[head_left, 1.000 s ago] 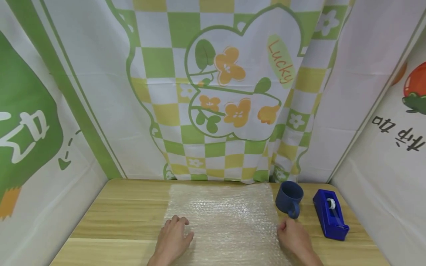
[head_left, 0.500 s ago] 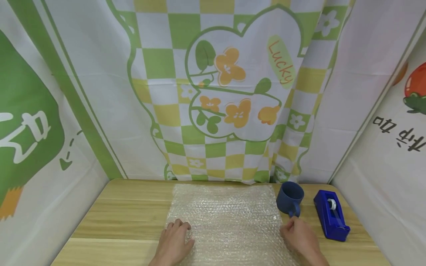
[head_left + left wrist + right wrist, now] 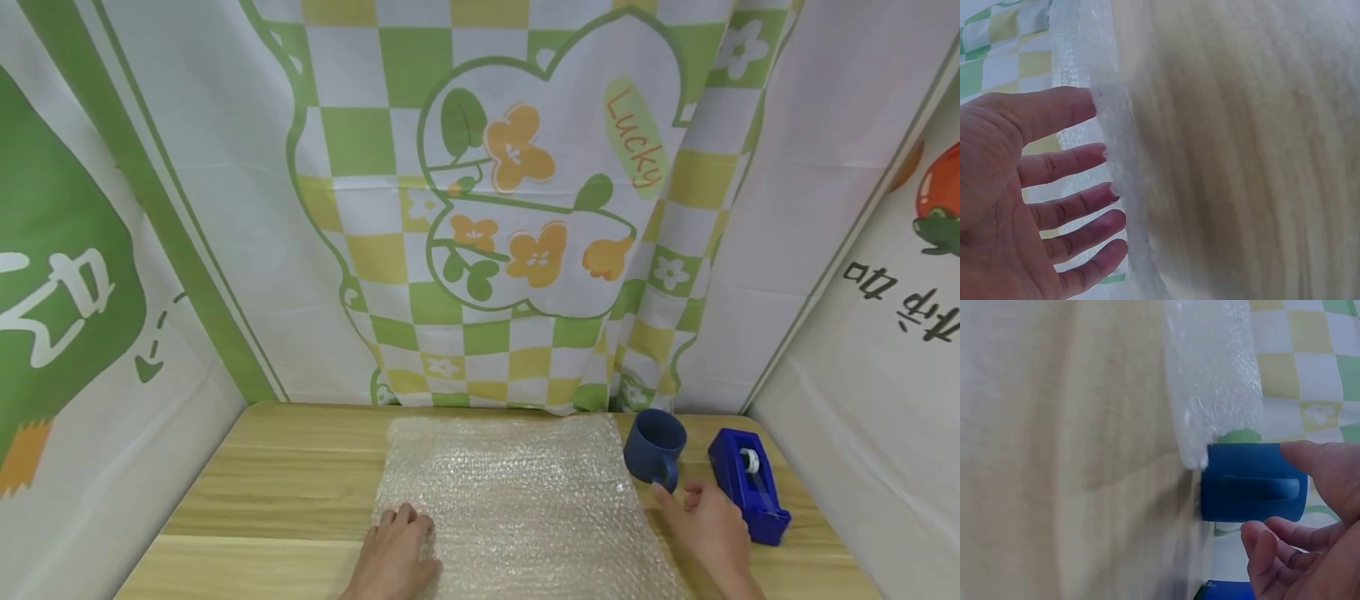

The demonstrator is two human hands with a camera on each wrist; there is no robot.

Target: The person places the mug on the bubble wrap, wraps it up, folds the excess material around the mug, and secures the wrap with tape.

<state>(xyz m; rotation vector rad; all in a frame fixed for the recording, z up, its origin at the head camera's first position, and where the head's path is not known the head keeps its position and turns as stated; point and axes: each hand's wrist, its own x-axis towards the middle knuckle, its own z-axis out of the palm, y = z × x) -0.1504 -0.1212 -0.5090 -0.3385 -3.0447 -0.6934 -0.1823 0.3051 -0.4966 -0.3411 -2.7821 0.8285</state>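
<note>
A sheet of bubble wrap (image 3: 510, 500) lies flat on the wooden table. My left hand (image 3: 396, 554) rests on its left edge; in the left wrist view the fingers (image 3: 1079, 234) are spread, their tips at the wrap. Just right of the sheet my right hand (image 3: 708, 529) holds nothing, with thumb and fingers apart. Beyond it a blue mug (image 3: 651, 450) stands upright, handle toward me. The right wrist view has the thumb (image 3: 1310, 456) overlapping the mug's rim side, and the fingers loosely bent below the handle (image 3: 1260, 487).
A blue tape dispenser (image 3: 748, 487) with a roll of tape sits right of the mug, close to my right hand. The wooden table (image 3: 285, 475) ends at a checked curtain (image 3: 487, 358) behind, with printed fabric at both sides.
My right hand has left the wrap's right edge, shifting right and unfolding its fingers near the mug handle. The wrap slid slightly right earlier. My left hand stays on its left edge.
</note>
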